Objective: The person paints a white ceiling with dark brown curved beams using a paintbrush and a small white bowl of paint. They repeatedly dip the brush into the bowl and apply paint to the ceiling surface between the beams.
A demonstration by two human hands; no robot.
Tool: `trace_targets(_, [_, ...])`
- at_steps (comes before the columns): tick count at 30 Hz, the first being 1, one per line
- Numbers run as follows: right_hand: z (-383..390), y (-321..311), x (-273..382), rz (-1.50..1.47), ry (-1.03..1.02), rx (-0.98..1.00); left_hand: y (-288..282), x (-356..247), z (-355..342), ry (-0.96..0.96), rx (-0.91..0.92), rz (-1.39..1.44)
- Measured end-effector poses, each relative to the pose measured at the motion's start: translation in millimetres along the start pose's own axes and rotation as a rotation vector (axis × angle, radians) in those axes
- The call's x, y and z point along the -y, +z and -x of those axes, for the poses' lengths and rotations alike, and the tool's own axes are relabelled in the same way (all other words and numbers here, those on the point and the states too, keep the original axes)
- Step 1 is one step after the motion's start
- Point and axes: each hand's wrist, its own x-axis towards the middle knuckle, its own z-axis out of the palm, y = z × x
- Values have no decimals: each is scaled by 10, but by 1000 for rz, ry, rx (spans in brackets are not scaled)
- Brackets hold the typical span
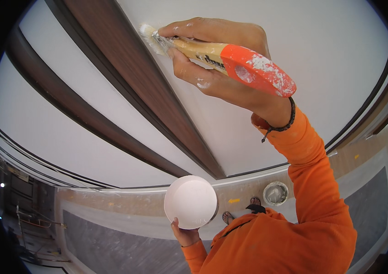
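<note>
Through the head camera I see my right hand (pixel 244 39) gripping a flat paintbrush (pixel 223 55) with a narrow hold, thumb and fingers pinched close to the bristles, the red, paint-smeared end of the handle lying back over the wrist. The bristles are at the white wall (pixel 294 59), just beside the edge of a wide dark brown strip (pixel 143 77); I cannot tell how firmly they press. Lower down, my left hand (pixel 186 235) holds a round white tub (pixel 190 201) by its near rim, thumb on the rim, mouth facing up toward me. White flecks mark the right fingers, and a dark braided band (pixel 291 114) circles that wrist, above an orange sleeve (pixel 301 141). On the floor I make out a paint-streaked bucket (pixel 276 193) near the sandalled feet (pixel 255 201), with a yellow arrow (pixel 233 201) beside them
</note>
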Motion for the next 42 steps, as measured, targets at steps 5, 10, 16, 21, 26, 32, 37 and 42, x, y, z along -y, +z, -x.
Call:
trace_targets(5, [112,30,-7,2,-29,-16,70,-26,55,10,-33,-2])
trace_targets(10, [182,37,-35,-49,-31,-7,37,-8,32,-1,-29,1])
trace_targets(16, [208,45,-43,59,-70,-11,48,-17,25,-13,-23,-2])
trace_targets(21, [274,37,-33,89,-70,14,43,10,30,10,-61,7])
trace_targets(26, [366,-12,-8,75,-30,78,-2,11,15,14,-55,-11])
trace_targets(32, [503,14,123,183,23,117,5,5,5,-8,-51,9])
trace_targets(37, [584,61,178,212,13,89,-25,23,-15,-15,-66,-9])
trace_targets(42, [696,51,209,239,26,101,32,14,3,1,-74,-35])
